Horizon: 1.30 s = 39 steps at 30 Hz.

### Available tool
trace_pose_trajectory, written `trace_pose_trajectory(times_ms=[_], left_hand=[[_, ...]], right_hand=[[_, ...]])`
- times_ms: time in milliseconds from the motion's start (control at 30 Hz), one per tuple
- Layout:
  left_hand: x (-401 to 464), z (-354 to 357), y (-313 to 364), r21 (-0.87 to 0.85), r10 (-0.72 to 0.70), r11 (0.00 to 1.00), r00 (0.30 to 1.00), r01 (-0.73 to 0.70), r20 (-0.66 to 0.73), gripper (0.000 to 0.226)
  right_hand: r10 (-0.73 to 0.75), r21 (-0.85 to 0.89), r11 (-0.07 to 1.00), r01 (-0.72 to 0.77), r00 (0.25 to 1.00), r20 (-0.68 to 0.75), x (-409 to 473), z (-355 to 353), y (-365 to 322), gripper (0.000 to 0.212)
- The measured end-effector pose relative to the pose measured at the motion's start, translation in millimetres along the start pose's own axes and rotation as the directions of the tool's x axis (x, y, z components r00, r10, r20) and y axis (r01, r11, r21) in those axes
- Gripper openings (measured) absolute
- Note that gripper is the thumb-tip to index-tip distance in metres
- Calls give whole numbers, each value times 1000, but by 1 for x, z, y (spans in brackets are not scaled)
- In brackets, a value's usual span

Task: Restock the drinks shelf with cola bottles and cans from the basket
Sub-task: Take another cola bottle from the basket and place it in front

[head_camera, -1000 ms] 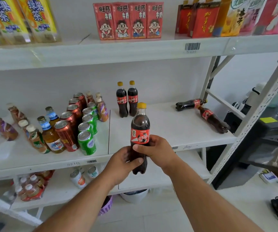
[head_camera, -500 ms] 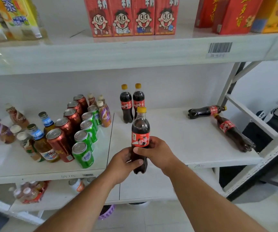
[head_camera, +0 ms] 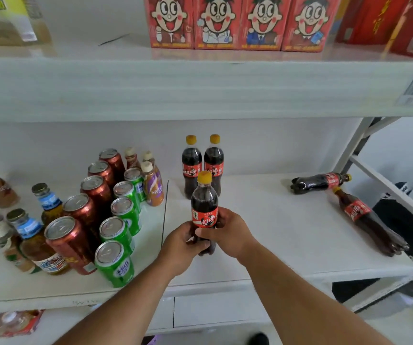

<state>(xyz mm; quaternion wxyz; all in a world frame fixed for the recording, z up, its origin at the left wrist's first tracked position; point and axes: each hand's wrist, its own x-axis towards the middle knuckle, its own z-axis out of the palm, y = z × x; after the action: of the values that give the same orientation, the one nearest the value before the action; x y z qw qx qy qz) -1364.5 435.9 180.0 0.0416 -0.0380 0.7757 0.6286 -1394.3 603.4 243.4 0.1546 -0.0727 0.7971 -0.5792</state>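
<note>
Head view: we have both hands on one cola bottle (head_camera: 204, 210), upright over the drinks shelf (head_camera: 287, 235). Our left hand (head_camera: 184, 242) wraps the lower body and our right hand (head_camera: 227, 232) grips at the red label. It stands in front of two upright cola bottles (head_camera: 202, 165) at the back. We judge this the placing step. Next we should lower it flat onto its base just ahead of that pair, then let go. Two more bottles (head_camera: 344, 202) lie on their sides to the right and will likely need standing up.
</note>
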Motion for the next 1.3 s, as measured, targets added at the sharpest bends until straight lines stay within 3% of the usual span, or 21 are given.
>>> trace_pose_trajectory(times_ms=[233,367,667,767,900,1000,1100,1300], left_hand=[[35,-3,-6,10,-28,1000,998,29,-65,40],[44,0,-7,-84,-53,995,995,45,-90,43],[40,0,-2,-2,-47,999,995,47,-87,39],[35,-5,-3,45,-60,997,995,64,-85,48],[30,-14,3,-18,-98,995,980,96,-174,53],[25,-18,12,-191,-121,978,969,80,-217,47],[21,-15,21,-282,-109,957,981,61,-158,41],[29,-13,31,-301,-81,953,988,38,-129,44]], right_hand=[[-7,-10,1000,8,999,31,31,-3,2,51],[-6,32,999,4,999,47,42,-5,4,53],[-29,45,999,28,999,17,42,-2,12,54],[-28,25,999,28,1000,-11,40,-4,18,59],[54,83,995,-47,996,-77,31,-9,22,63],[114,218,972,-86,986,-120,28,-8,23,42],[118,279,957,-83,987,-109,28,0,23,19],[145,366,926,-94,983,-114,44,9,22,20]])
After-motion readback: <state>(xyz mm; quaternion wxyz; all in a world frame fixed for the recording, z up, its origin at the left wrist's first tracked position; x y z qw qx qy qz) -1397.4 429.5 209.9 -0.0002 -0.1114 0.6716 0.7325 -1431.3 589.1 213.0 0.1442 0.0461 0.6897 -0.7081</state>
